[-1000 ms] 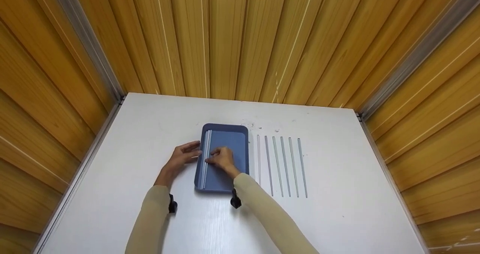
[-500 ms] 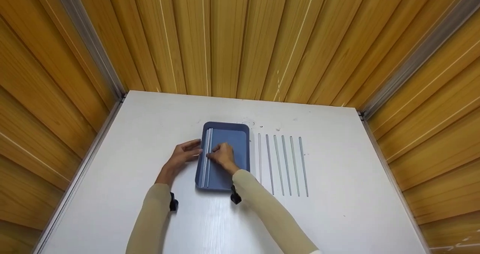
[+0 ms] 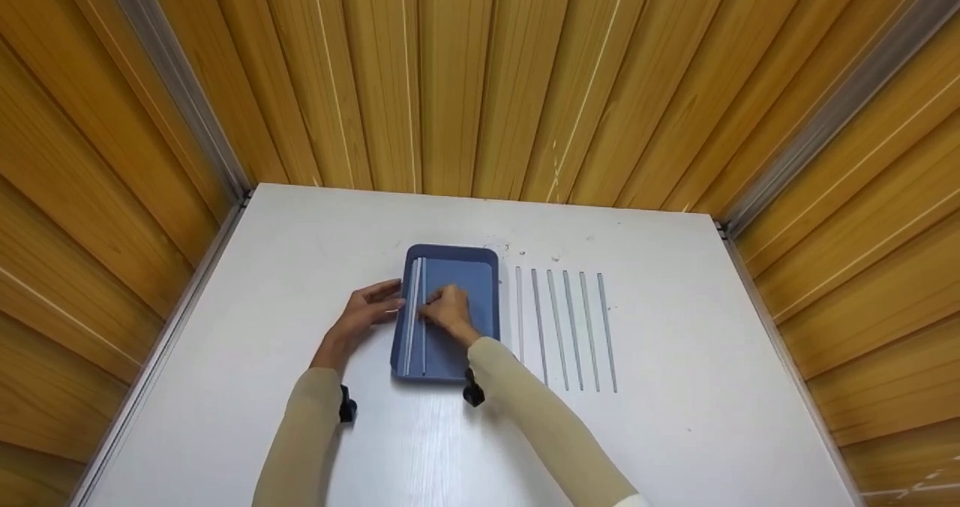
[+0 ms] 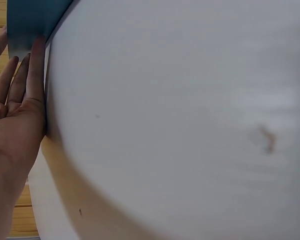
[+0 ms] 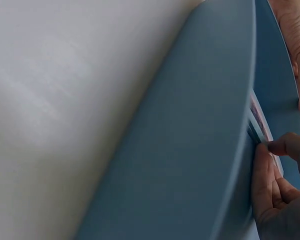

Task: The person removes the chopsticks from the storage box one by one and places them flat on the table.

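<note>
A blue rectangular tray lies on the white table, long side pointing away. My left hand touches the tray's left wall with extended fingers, as the left wrist view shows too, where the hand reaches to the tray's side. Inside the tray, my right hand pinches a thin pale rod between thumb and fingertips. This rod also shows in the right wrist view. Left of it, close against the left wall, lie other pale rods; their exact number is hard to tell.
Several thin rods lie side by side, spaced apart, on the table right of the tray. Small specks dot the table behind them. Wood-patterned walls enclose the table at the back and sides.
My right hand has shifted slightly right with the pinched rod, so a gap now separates it from the rods along the left wall. My left hand stays at the tray's side.
</note>
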{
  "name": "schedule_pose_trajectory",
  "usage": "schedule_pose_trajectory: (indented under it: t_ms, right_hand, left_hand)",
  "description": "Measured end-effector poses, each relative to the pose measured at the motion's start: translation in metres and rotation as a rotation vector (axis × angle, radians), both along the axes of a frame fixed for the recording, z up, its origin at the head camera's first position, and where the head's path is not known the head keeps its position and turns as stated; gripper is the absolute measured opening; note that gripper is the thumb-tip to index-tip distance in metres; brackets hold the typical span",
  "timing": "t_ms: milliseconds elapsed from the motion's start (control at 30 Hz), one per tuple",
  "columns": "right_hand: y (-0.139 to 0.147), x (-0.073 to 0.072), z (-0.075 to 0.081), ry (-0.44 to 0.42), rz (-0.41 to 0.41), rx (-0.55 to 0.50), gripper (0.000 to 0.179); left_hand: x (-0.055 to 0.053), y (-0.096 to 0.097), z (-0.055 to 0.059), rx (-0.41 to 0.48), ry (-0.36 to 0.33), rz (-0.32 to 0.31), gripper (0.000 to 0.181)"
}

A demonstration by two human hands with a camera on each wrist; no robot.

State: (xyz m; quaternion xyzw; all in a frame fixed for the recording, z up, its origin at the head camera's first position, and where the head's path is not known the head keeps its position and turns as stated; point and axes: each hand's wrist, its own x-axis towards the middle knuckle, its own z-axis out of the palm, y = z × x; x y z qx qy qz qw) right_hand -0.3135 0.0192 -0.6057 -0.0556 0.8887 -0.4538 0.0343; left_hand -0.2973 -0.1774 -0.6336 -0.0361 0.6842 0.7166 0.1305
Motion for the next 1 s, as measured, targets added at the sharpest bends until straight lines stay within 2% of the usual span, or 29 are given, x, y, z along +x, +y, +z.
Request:
schedule_pose_trajectory:
  t_ms: [200, 267, 433, 600, 867, 1000]
  right_hand:
    - [0.005, -0.003, 0.001, -0.068, -0.007, -0.072, 0.017]
    - [0.008, -0.004, 0.002, -0.100, -0.009, -0.125, 0.016]
    - [0.014, -0.004, 0.005, -0.210, -0.034, -0.246, 0.016]
    - [0.020, -0.005, 0.006, -0.301, -0.060, -0.323, 0.018]
    - [0.027, -0.006, 0.005, -0.342, -0.026, -0.397, 0.026]
    - [0.030, -0.008, 0.005, -0.414, 0.012, -0.452, 0.034]
  left_hand:
    - [-0.002, 0.001, -0.002, 0.014, 0.004, 0.003, 0.060]
    - [-0.003, 0.000, -0.002, 0.026, 0.008, 0.009, 0.059]
    - [-0.003, 0.000, -0.003, 0.028, 0.007, 0.012, 0.061]
    - [-0.002, 0.000, -0.005, 0.016, 0.012, -0.003, 0.062]
    - [0.000, 0.000, -0.002, 0.024, 0.014, 0.003, 0.060]
    - [0.001, 0.000, -0.001, 0.021, 0.008, 0.003, 0.059]
